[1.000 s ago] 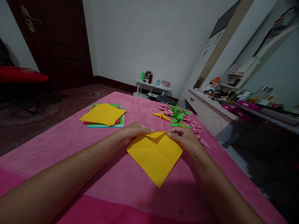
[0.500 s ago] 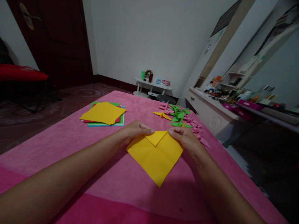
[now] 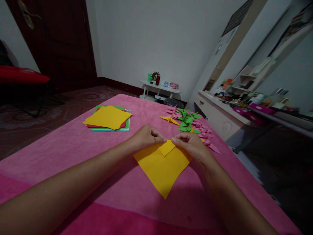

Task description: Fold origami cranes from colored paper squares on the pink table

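A yellow square of paper (image 3: pixel 162 169) lies as a diamond on the pink tablecloth (image 3: pixel 73 153), its far corner folded back toward the middle. My left hand (image 3: pixel 145 138) pinches the fold's left end with curled fingers. My right hand (image 3: pixel 189 145) pinches the fold's right end, fingertips almost meeting the left hand's. Both hands press the paper against the cloth.
A stack of coloured paper sheets (image 3: pixel 109 119), yellow on top, lies at the far left of the table. Several folded paper cranes (image 3: pixel 189 124), green, pink and yellow, lie at the far right near the table edge. A dresser (image 3: pixel 220 116) stands to the right.
The far corner of the yellow sheet has been folded further down toward the middle. Both hands have drawn closer together along the fold.
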A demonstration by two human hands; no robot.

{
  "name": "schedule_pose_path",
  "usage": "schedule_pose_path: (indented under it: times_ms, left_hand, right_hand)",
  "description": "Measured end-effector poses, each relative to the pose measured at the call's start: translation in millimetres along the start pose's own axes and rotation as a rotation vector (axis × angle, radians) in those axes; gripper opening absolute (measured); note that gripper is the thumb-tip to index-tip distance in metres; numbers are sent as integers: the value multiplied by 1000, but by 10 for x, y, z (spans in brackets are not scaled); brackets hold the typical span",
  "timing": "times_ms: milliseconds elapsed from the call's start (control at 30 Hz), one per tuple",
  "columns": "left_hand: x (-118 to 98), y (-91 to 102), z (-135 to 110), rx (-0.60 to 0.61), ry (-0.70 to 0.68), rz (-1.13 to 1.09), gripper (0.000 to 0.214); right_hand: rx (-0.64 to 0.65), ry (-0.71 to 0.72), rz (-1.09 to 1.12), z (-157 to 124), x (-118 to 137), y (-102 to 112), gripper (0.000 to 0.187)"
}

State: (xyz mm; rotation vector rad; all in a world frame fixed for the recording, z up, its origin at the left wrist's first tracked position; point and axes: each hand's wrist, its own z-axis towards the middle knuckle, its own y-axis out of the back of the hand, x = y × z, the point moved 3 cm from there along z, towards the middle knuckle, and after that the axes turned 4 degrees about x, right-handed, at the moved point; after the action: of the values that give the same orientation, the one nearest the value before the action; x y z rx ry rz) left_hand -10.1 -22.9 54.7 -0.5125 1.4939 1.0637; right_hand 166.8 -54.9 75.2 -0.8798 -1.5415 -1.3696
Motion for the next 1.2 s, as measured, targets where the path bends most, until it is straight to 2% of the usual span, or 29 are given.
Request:
schedule_pose_path:
  times_ms: [233, 433, 600, 1000, 1100, 1200]
  left_hand:
    - [-30, -67, -30, 76, -21, 18, 31]
    - [39, 8, -40, 131, 33, 9, 33]
    - [87, 72, -9, 157, 22, 42, 30]
    - [-5, 226, 3, 71, 49, 168, 25]
    - [49, 258, 47, 10, 47, 124, 25]
    - [108, 308, 88, -128, 17, 22, 28]
  right_hand:
    - [75, 23, -101, -47, 79, -64, 23]
    - [63, 22, -102, -40, 47, -51, 21]
    - [45, 8, -116, -30, 46, -30, 21]
    - [64, 29, -137, -7, 15, 53, 17]
    - [65, 45, -126, 0, 2, 66, 16]
    - [23, 67, -73, 29, -47, 96, 14]
